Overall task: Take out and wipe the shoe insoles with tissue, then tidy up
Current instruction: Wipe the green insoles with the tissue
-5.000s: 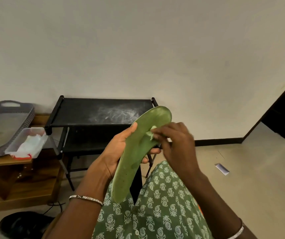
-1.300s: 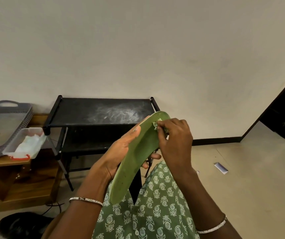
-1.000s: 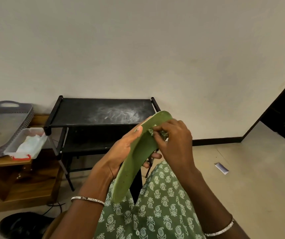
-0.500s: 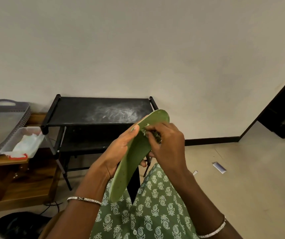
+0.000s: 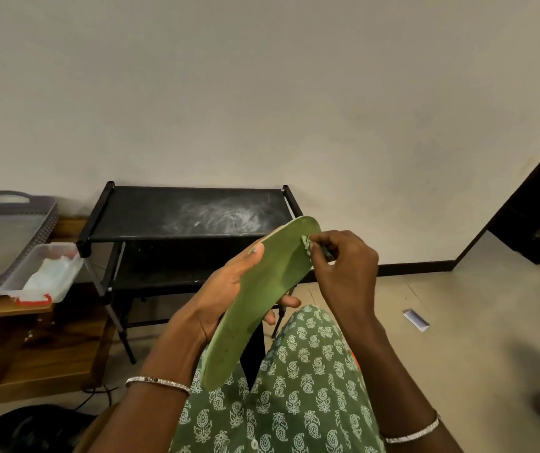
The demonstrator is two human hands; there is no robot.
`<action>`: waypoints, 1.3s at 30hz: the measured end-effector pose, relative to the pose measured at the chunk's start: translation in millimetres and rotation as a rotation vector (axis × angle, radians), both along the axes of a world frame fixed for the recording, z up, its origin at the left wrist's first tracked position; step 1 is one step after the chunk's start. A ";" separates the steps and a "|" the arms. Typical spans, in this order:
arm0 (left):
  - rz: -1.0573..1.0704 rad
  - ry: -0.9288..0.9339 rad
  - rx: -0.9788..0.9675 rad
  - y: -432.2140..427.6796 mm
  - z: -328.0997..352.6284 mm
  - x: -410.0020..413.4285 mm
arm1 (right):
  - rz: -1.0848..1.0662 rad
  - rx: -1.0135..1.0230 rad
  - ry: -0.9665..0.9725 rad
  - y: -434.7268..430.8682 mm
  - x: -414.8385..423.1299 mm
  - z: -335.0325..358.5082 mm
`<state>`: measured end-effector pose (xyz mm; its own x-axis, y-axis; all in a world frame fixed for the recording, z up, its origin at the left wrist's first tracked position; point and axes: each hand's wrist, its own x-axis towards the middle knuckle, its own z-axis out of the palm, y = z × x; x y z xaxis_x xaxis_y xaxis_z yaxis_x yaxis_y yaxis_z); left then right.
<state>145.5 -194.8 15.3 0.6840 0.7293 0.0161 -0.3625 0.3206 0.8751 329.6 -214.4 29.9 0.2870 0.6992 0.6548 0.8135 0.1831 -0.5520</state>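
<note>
One green insole [image 5: 262, 299]. One small wad of tissue [image 5: 306, 245]. Two grips: the person's left hand [image 5: 229, 289] and right hand [image 5: 347, 269]. Two bangles: a left bracelet [image 5: 157, 383] and a right bracelet [image 5: 412, 434]. One black rack [image 5: 190, 212] with two shelves. One grey tray [image 5: 7, 237] and one clear box [image 5: 43, 273] on one wooden counter [image 5: 33, 348]. One black shoe [image 5: 33, 428] and one slip of paper [image 5: 416, 319] on the floor [image 5: 458, 354].
</note>
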 end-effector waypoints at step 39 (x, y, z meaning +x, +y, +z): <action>0.439 -0.470 -0.446 32.4 15.8 30.1 | 0.406 -0.050 0.071 -69.5 -58.8 -14.1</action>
